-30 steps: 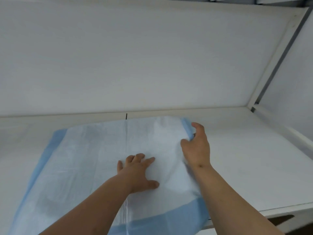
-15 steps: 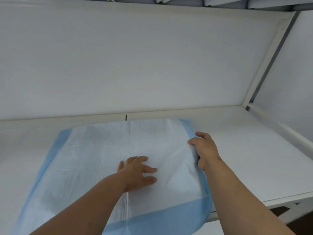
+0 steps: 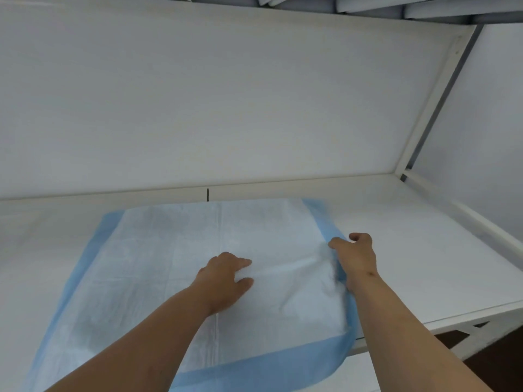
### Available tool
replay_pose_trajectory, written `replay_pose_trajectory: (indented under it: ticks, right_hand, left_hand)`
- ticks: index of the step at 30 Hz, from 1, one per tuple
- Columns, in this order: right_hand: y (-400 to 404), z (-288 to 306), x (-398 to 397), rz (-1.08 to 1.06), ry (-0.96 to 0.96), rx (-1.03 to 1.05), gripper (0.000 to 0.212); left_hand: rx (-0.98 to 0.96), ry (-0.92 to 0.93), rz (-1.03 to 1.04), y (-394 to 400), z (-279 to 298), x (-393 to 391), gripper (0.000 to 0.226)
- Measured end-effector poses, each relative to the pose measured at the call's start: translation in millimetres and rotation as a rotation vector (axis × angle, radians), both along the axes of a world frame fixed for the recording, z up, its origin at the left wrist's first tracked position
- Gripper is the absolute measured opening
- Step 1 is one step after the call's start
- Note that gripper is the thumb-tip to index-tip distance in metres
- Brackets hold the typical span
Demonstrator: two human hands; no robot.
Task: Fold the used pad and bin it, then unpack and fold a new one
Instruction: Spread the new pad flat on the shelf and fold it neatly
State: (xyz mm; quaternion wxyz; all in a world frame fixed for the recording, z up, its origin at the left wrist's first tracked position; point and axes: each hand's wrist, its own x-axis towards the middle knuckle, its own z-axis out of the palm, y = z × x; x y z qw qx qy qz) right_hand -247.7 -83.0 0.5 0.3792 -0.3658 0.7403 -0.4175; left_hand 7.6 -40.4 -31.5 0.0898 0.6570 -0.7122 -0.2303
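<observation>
Your pad [image 3: 158, 267], white with a blue border, lies spread flat on the white surface [image 3: 410, 250], its near edge hanging just over the surface's front edge at 6 o'clock. Your left hand [image 3: 223, 281] rests on the pad's middle, its grip curled, fingers and thumb pinching up a small ridge of the white sheet that runs toward 3 o'clock. Your right hand [image 3: 355, 258] sits at the pad's right edge, at 3 o'clock from the left, its grip pinching the blue border, which is lifted and rumpled there. A white wall [image 3: 226, 108] rises behind at 12 o'clock.
</observation>
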Motion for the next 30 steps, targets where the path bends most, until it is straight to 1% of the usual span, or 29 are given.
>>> replay_pose_trajectory:
  ticks: [2,4,6,8,11,13,15,17,18,19,21,23,25,27,28,30]
  right_hand:
    - [4,8,1,0.05,-0.096,0.057,0.069]
    - [6,11,2,0.148,-0.085,0.119,0.076]
    - [8,12,7,0.218,-0.007,0.13,0.074]
    - [7,13,11,0.233,0.066,0.062,0.07]
    - [5,18,13,0.196,0.121,-0.053,0.065]
    - [5,24,8,0.179,0.182,-0.086,0.061]
    - [2,30,-2,0.209,0.214,-0.045,0.053]
    - [2,34,-15,0.279,0.153,0.061,0.042]
    - [3,35,-21,0.313,0.134,0.127,0.04]
    - [5,36,-24,0.349,0.163,0.195,0.042]
    - [9,35,-28,0.45,0.352,0.325,0.052]
    - [13,34,-25,0.549,0.595,0.415,0.052]
    - [15,29,-23,0.571,0.758,0.477,0.055]
    - [15,21,-25,0.541,0.843,0.524,0.059]
    - [16,18,-26,0.491,0.889,0.52,0.057]
    - [19,17,-25,0.353,1.013,0.412,0.046]
  left_hand:
    - [0.03,-0.114,0.0,3,-4,2,0.064]
    - [0.099,-0.203,-0.022,5,-8,3,0.071]
    - [0.129,-0.238,-0.037,6,-10,2,0.073]
    - [0.117,-0.243,-0.011,5,-7,1,0.072]
    - [0.079,-0.275,0.028,2,0,0,0.065]
    - [0.064,-0.294,0.027,1,4,0,0.061]
    - [0.061,-0.294,0.017,0,6,-1,0.057]
    - [0.053,-0.272,0.024,1,6,-3,0.053]
    - [0.046,-0.263,0.031,2,5,-4,0.051]
    - [0.034,-0.256,0.036,4,4,-4,0.049]
    - [0.014,-0.232,0.039,8,0,-5,0.047]
    - [0.017,-0.188,0.029,10,-4,-3,0.049]
    - [0.066,-0.17,0.005,11,-8,-1,0.058]
    - [0.109,-0.203,-0.022,12,-12,2,0.072]
    - [0.119,-0.224,-0.036,12,-14,3,0.077]
    - [0.124,-0.251,-0.061,11,-16,4,0.077]
